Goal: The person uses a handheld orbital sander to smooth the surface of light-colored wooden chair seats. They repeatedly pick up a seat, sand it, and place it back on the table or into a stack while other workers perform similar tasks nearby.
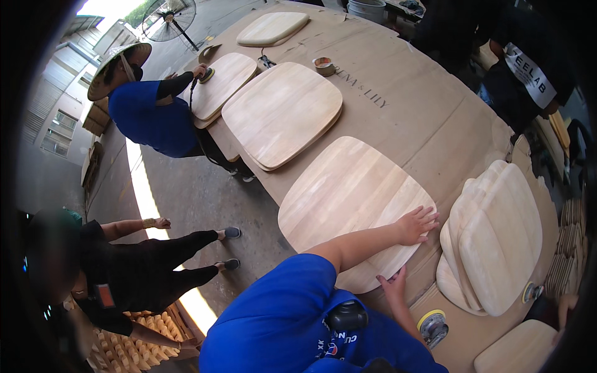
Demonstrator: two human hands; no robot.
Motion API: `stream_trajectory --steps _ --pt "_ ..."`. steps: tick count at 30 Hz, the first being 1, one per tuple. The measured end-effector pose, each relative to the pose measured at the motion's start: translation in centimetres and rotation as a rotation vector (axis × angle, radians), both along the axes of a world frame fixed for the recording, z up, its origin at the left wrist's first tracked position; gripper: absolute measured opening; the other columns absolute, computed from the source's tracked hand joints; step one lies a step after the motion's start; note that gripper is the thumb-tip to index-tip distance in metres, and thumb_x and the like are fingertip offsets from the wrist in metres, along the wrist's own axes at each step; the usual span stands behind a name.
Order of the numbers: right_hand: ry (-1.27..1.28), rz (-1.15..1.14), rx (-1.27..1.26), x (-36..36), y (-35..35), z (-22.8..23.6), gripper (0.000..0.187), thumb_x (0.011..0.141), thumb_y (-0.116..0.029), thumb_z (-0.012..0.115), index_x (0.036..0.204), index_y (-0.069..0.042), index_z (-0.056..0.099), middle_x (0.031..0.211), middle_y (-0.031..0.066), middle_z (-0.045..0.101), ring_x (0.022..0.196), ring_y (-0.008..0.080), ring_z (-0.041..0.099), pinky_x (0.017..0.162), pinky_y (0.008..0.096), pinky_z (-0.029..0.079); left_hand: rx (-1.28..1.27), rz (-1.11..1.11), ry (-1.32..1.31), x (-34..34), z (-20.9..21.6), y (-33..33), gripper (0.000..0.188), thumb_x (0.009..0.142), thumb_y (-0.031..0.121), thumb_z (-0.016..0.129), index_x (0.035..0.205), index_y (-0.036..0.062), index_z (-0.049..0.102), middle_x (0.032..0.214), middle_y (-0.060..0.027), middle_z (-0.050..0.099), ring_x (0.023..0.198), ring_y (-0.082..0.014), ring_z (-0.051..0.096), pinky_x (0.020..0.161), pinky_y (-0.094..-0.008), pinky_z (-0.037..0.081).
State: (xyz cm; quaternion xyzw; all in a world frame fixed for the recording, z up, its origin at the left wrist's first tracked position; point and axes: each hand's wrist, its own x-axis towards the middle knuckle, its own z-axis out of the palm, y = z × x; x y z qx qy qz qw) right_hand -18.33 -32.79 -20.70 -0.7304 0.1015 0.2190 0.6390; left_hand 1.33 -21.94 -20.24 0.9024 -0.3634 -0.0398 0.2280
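Head view: rounded wooden seat panel [351,205] lies flat on the cardboard-covered table [423,112]. Left hand [416,224] rests on its right edge, fingers spread, palm down. Right hand [393,286] touches the near edge; its grip cannot be told. Risk: uneven hand pressure could slide the panel toward the stacked panels [497,236] or orbital sander [432,326].

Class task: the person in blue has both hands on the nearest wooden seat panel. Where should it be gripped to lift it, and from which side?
Grip the wooden seat panel by its long opposite edges, approaching from the near table edge. It lies flat and broad, already under the left hand and right hand, probably too wide for one hand.
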Motion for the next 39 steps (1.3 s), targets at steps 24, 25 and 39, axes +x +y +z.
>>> stream_trajectory --steps 24,25,39 --pt "0.161 0.034 -0.001 0.9 -0.2 2.9 0.107 0.076 0.0 0.074 0.151 -0.006 -0.001 0.098 0.0173 0.066 0.083 0.0219 0.066 0.073 0.0331 0.053 0.178 -0.128 -0.043 -4.2 2.6 7.8 0.061 0.094 0.039 0.046 0.149 0.019 0.031 0.158 -0.008 0.021 0.144 -0.0332 0.02 0.115 -0.0492 0.022" --pt "0.144 0.035 0.027 1.0 -0.2 2.9 0.107 0.076 0.002 0.074 0.152 -0.006 -0.002 0.1 0.0174 0.065 0.085 0.0215 0.066 0.074 0.0328 0.053 0.216 -0.113 -0.031 -4.1 2.7 9.0 0.06 0.094 0.039 0.046 0.149 0.019 0.031 0.158 -0.0082 0.021 0.144 -0.0331 0.02 0.115 -0.0492 0.022" --pt "0.157 0.008 0.051 0.4 -0.6 0.5 0.105 0.076 0.007 0.071 0.15 -0.007 -0.003 0.116 0.0218 0.059 0.105 0.0257 0.063 0.084 0.0349 0.055 0.093 0.034 0.102 -9.7 2.7 8.1 0.07 0.093 0.041 0.047 0.15 0.0086 0.024 0.158 -0.0166 0.015 0.145 -0.0402 0.013 0.115 -0.0522 0.019"
